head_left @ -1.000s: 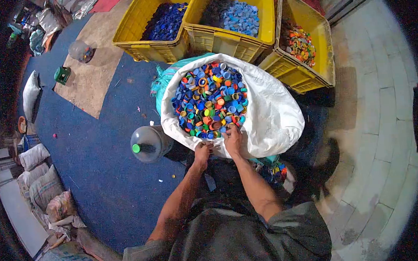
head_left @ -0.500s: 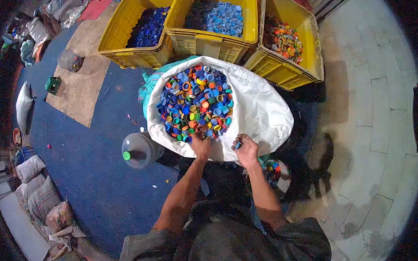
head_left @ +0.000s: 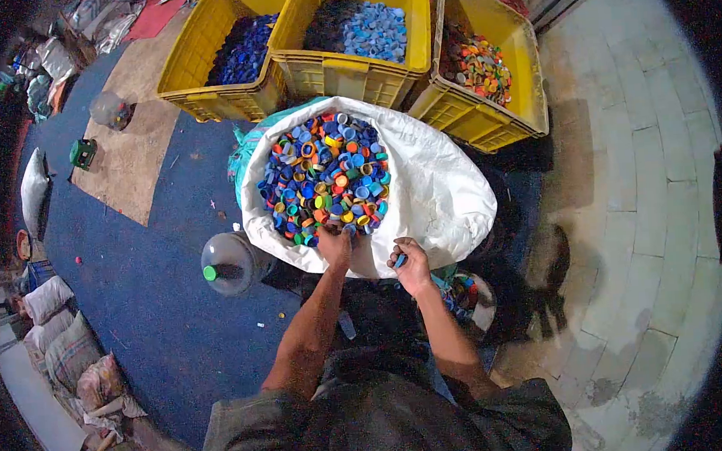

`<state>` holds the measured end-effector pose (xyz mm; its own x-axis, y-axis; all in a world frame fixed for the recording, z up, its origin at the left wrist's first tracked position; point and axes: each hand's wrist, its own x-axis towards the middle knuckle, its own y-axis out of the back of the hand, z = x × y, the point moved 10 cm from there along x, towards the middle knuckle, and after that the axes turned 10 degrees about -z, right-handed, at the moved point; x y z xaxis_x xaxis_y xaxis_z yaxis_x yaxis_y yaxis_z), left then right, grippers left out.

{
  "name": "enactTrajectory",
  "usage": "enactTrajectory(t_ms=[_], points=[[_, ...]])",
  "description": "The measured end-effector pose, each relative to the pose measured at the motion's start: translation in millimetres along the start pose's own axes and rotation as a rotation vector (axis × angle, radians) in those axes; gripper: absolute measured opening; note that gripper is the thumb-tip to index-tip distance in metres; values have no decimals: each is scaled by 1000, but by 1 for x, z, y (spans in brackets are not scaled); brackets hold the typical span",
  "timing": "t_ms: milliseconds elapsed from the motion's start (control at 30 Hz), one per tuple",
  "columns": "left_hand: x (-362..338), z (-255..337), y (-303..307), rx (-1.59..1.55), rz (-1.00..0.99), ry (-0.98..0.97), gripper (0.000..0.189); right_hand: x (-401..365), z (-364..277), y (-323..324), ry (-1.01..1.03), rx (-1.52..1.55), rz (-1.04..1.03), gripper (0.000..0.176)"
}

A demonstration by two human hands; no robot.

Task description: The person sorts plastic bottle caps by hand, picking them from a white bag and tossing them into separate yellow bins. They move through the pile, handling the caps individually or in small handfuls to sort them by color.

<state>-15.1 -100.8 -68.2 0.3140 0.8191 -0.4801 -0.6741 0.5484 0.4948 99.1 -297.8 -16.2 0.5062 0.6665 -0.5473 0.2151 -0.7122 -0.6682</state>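
A white woven sack lies with its mouth rolled open in front of me, full of mixed-colour plastic bottle caps. My left hand reaches over the near rim, its fingers curled down among the caps. A blue cap lies by its thumb, but what the fingers hold is hidden. Above the sack's near right edge, my right hand is closed on a blue bottle cap, which shows between its fingers and palm.
Behind the sack stand three yellow crates: one with dark blue caps, one with light blue caps, one with orange and mixed caps. A clear jug lies left. More caps sit beside my right forearm.
The whole view has shifted slightly, so the sack and crates appear further left. My left hand still reaches into the caps, and my right hand keeps its blue cap.
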Motion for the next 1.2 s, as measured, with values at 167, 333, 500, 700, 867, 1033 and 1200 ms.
enactTrajectory(t_ms=[167, 333, 500, 700, 867, 1033, 1200], points=[[7, -22, 2, -609, -187, 124, 22, 25, 3, -3, 105, -941, 13, 13], [-5, -15, 20, -1152, -351, 247, 15, 41, 14, -64, 320, -1807, -78, 26], [-24, -17, 49, -1363, -359, 357, 15, 60, 37, -71, 157, -1955, -71, 41], [-28, -41, 53, -1414, -356, 441, 13, 65, 39, -83, 321, -2078, -46, 43], [-21, -67, 41, -1354, -399, 480, 12, 80, 49, -74, 192, -2165, -28, 44], [-21, -64, 38, -1227, -397, 487, 12, 82, 46, -78, 99, -2167, -34, 44], [-14, -34, 31, -985, -416, 369, 13, 67, 17, -88, 163, -1871, 20, 32]])
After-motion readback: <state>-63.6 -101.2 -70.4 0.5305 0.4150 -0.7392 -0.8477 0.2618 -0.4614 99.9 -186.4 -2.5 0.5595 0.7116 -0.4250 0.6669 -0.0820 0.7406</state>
